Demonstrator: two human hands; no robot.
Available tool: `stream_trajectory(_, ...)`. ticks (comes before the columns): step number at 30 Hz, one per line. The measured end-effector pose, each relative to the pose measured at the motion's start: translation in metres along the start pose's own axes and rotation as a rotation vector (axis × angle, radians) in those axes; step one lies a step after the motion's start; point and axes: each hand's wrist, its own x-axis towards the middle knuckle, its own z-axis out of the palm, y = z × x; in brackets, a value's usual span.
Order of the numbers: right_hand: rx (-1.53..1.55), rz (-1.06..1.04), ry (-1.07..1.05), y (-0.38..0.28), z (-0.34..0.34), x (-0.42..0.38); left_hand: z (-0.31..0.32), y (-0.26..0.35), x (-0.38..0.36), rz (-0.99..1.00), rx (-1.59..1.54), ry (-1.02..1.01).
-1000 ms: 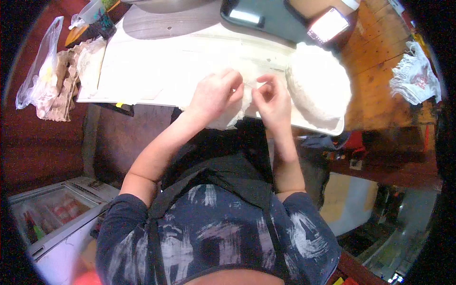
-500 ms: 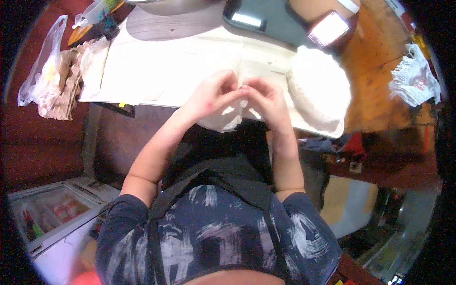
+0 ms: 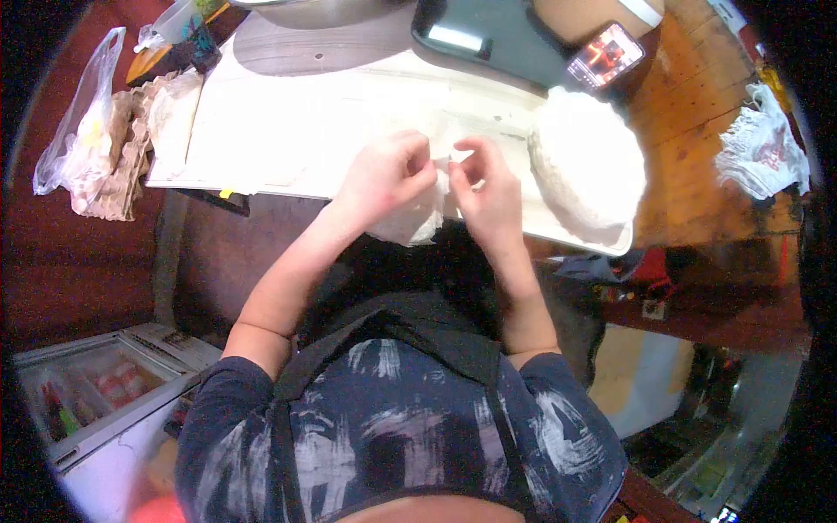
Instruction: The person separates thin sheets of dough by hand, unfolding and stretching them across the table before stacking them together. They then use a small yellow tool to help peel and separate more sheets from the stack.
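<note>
Over the front edge of a white board [image 3: 288,131], my left hand [image 3: 388,179] is closed, thumb pressed against its curled fingers. A white, soft-looking piece [image 3: 410,225] shows beneath it; whether the hand grips this piece is hard to see. Close on the right, my right hand [image 3: 490,192] has its thumb and fingers bent toward each other. A small pale bit shows between the two hands, too bright to name. To the right of my right hand, a large rounded white mass [image 3: 588,161] lies on the board, its surface washed out by glare.
A dark flat glass-topped device [image 3: 488,39] and a metal basin [image 3: 305,10] stand behind the board. A lit phone [image 3: 606,54] leans at back right. A plastic bag [image 3: 83,139] and brown paper [image 3: 126,148] lie left; a pale cloth or bag [image 3: 763,144] lies far right.
My hands have drawn slightly apart; before, their fingertips met. The left fingers have curled in more, and the right hand has turned a little. The phone screen now shows a picture.
</note>
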Motion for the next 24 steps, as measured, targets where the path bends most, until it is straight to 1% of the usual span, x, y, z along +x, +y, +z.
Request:
stream_trajectory(1,-0.081,-0.001,0.039,-0.001,0.001,-0.001,0.004,0.002,-0.001,0.010,0.086,0.077)
stream_trajectory(2,-0.080,-0.001,0.039,-0.001,0.004,-0.003,0.007,0.003,-0.003,0.019,0.171,0.155)
stream_trajectory(4,-0.238,-0.039,0.129,0.000,0.009,-0.008,0.015,0.007,-0.006,-0.010,0.159,0.195)
stream_trajectory(5,-0.238,-0.040,0.130,0.000,0.010,-0.009,0.017,0.007,-0.008,-0.039,0.147,0.236)
stream_trajectory(7,-0.245,0.037,0.069,0.000,0.009,-0.011,0.022,0.003,-0.009,-0.028,0.108,0.250)
stream_trajectory(8,-0.245,0.036,0.070,-0.002,0.008,-0.009,0.023,0.002,-0.010,-0.019,0.068,0.264)
stream_trajectory(10,-0.118,0.104,-0.004,-0.006,0.003,-0.006,0.022,0.002,-0.010,0.012,0.046,0.255)
stream_trajectory(12,-0.093,0.085,-0.016,0.000,0.002,-0.001,0.023,0.004,-0.010,0.044,0.023,0.245)
stream_trajectory(14,-0.067,0.065,-0.027,0.004,0.004,0.001,0.025,0.008,-0.009,-0.017,-0.052,0.250)
stream_trajectory(15,-0.077,0.027,-0.013,0.004,0.006,0.001,0.025,0.011,-0.008,-0.014,-0.051,0.250)
stream_trajectory(17,-0.085,-0.014,0.000,0.003,0.007,0.002,0.022,0.017,-0.007,-0.181,-0.108,0.255)
stream_trajectory(19,-0.137,0.054,-0.007,-0.001,0.007,0.002,0.021,0.017,-0.007,-0.198,-0.086,0.253)
stream_trajectory(24,-0.261,0.055,0.043,0.001,0.010,-0.001,0.024,0.013,-0.008,-0.220,-0.025,0.262)
